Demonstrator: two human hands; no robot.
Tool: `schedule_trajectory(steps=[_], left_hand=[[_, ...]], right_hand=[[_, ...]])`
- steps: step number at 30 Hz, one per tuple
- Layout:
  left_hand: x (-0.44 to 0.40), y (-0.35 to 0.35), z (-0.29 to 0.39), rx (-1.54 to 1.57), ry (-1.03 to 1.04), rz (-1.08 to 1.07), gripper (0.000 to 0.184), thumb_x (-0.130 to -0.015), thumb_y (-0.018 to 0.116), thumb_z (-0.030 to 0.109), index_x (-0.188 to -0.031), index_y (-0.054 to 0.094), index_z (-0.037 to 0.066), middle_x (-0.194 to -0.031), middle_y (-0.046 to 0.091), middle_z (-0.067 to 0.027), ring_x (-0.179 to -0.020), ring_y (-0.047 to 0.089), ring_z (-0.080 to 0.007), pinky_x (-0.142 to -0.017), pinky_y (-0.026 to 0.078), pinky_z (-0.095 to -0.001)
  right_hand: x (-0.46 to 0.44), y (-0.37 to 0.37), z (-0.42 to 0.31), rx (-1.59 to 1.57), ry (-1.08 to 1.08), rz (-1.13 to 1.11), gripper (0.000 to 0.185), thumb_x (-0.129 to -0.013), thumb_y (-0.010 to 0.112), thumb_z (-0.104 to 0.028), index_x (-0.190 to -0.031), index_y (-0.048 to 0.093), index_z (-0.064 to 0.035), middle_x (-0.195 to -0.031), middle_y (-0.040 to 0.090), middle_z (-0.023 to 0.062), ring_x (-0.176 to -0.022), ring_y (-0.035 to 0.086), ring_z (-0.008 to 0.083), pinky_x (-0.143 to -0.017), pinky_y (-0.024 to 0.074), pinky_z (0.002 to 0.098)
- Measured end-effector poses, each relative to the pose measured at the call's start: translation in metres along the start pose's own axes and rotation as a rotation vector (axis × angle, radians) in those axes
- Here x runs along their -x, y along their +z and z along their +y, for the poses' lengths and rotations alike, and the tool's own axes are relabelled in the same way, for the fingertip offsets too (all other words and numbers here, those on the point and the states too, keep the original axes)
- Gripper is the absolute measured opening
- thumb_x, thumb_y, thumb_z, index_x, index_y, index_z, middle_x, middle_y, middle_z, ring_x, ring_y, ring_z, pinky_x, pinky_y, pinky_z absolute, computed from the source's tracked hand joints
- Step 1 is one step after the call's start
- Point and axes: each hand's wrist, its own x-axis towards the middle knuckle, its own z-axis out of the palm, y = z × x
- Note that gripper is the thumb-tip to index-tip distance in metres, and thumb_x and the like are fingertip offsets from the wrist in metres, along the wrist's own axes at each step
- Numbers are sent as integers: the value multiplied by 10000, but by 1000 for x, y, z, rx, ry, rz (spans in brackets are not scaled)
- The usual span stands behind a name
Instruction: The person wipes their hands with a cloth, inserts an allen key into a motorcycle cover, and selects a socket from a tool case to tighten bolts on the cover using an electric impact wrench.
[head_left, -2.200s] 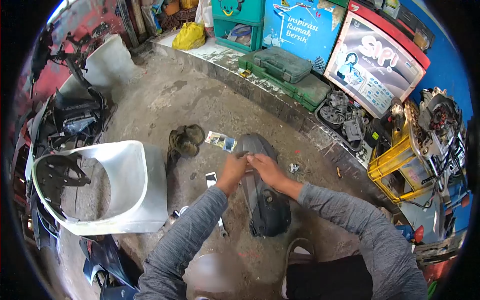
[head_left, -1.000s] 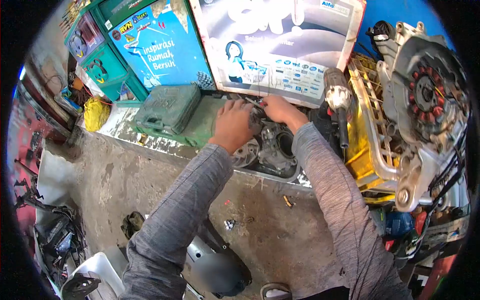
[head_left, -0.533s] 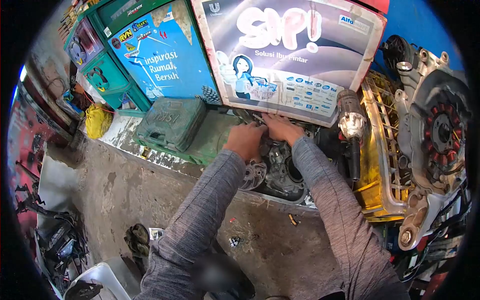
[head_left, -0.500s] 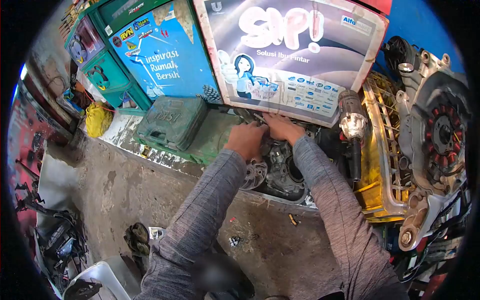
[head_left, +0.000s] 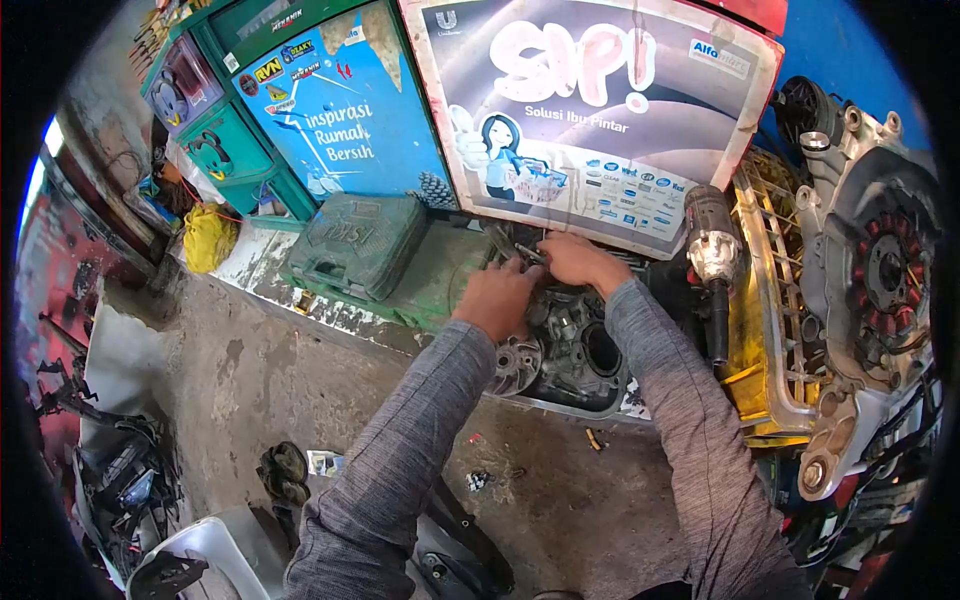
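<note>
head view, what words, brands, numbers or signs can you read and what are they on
"SIP!": the grey sign
"Solusi Ibu Pintar": same sign
"Alfa", rest faded: same sign
"inspirasi Rumah Bersih": blue panel
"RVN": yellow sticker on that panel
Too small or blurred: the sign's small logos and the word under its emblem, other stickers, red marks, raised letters on the green case.

Both gray-sleeved forearms (head_left: 412,425) stretch forward past the front edge of the ledge (head_left: 258,272), converging. The left hand (head_left: 497,298) is back-up, fingers bent; the right hand (head_left: 582,262), slightly farther from that edge, curls its fingers inward, close beside the left's.
</note>
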Motion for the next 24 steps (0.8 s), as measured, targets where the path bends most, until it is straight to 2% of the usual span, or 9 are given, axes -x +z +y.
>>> schedule_trajectory(steps=[5, 8, 10, 14, 16, 24], left_hand=[[5, -2, 2, -24, 9, -9, 914, -525, 889, 319, -1325, 482, 145, -1213, 567, -143, -1075, 593, -381, -871, 507, -475], [7, -4, 3, -35, 26, -25, 913, -534, 883, 316, -1334, 477, 147, -1217, 564, -145, -1087, 587, -375, -874, 509, -470], [6, -2, 3, -16, 4, -44, 923, -538, 883, 304, -1348, 469, 152, -1223, 562, -146, -1093, 585, -372, -879, 512, -464], [9, 1, 2, -25, 4, -11, 927, -542, 881, 293, -1359, 464, 158, -1228, 561, -146, -1097, 584, -369, -881, 517, -454], [9, 2, 3, -15, -3, -6, 933, -537, 883, 283, -1362, 464, 163, -1235, 559, -148, -1104, 580, -370, -884, 520, -447], [9, 7, 0, 3, 5, 27, 958, -522, 894, 280, -1369, 459, 171, -1243, 557, -145, -1106, 579, -363, -890, 520, -445]], right_hand=[[3, -15, -7, 35, 28, -77, 292, -808, 567, -75, -1081, 662, -27, -1138, 608, 213, -1122, 550, 391, -950, 442, 441], [14, -17, -8, 81, -38, 38, 281, -795, 581, -56, -1060, 662, -10, -1141, 608, 222, -1107, 560, 394, -944, 449, 443], [15, -4, -4, 61, -48, 267, 263, -771, 609, -40, -1021, 664, 16, -1096, 627, 244, -1062, 588, 408, -922, 466, 455], [12, 1, -8, 131, 94, 269, 224, -755, 627, -42, -961, 671, 34, -1011, 649, 265, -1003, 615, 420, -884, 490, 469], [16, 1, -6, 230, 102, 254, 127, -759, 650, -76, -835, 703, 10, -955, 668, 250, -936, 649, 391, -810, 518, 469], [21, -1, 1, 255, 47, 322, 120, -744, 651, -79, -818, 705, -2, -910, 676, 237, -890, 655, 403, -774, 526, 479]])
